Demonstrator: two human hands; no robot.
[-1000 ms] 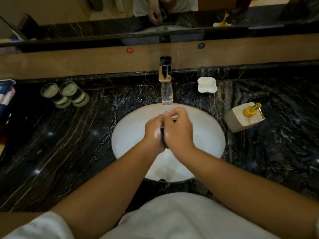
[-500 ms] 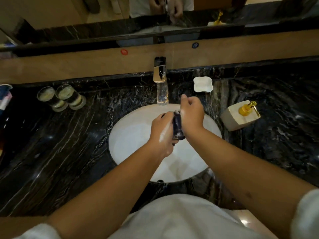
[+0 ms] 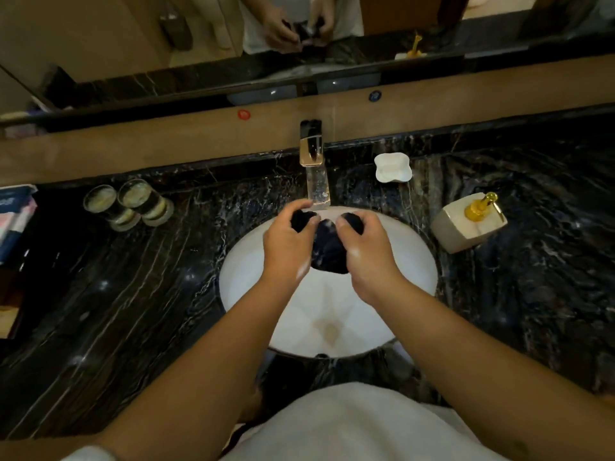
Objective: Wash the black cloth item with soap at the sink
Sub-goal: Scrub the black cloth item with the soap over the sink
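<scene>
The black cloth item [image 3: 327, 249] hangs spread between my two hands over the far half of the white oval sink [image 3: 412, 261], just below the faucet [image 3: 314, 168]. My left hand [image 3: 289, 247] grips its left end, and my right hand [image 3: 364, 252] grips its right end. White suds show on the cloth and on both hands. A cream soap dispenser with a gold pump [image 3: 469, 221] stands on the counter to the right of the basin. I cannot tell whether water runs from the faucet.
Black marble counter [image 3: 133, 294] surrounds the sink. Two glass tumblers [image 3: 128, 202] stand at the back left, a white soap dish [image 3: 392, 167] at the back right of the faucet. Packets [image 3: 13, 211] lie at the far left edge. A mirror runs behind.
My hands, pressed together on the bunched cloth, have moved apart and toward the faucet. The cloth is now stretched open between them.
</scene>
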